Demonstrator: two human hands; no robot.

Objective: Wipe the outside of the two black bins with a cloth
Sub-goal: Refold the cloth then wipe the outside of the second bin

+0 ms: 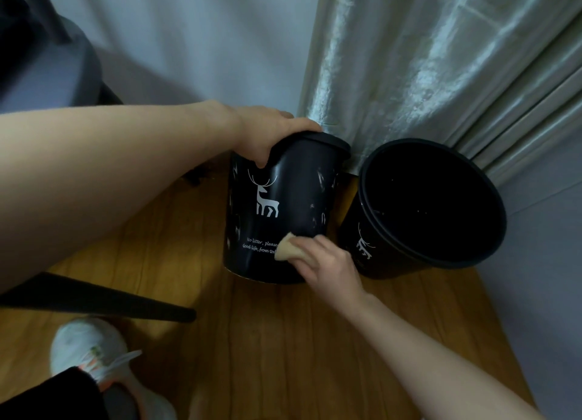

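Note:
Two black bins with white deer prints stand on the wooden floor. The left bin [283, 205] is tilted away from me, and my left hand [271, 133] grips its rim at the top. My right hand [327, 259] holds a small beige cloth [288, 248] and presses it on the lower front of that bin, over the white lettering. Wet streaks show on its right side. The right bin [378, 255] stands beside it, its open mouth facing up towards me, with no hand on it.
A silvery curtain [425, 73] hangs right behind the bins, next to a white wall [195, 35]. A black chair leg [126, 303] slants across the floor at the left. My white shoe [91, 353] is at the bottom left. Dark debris [195, 175] lies left of the bin.

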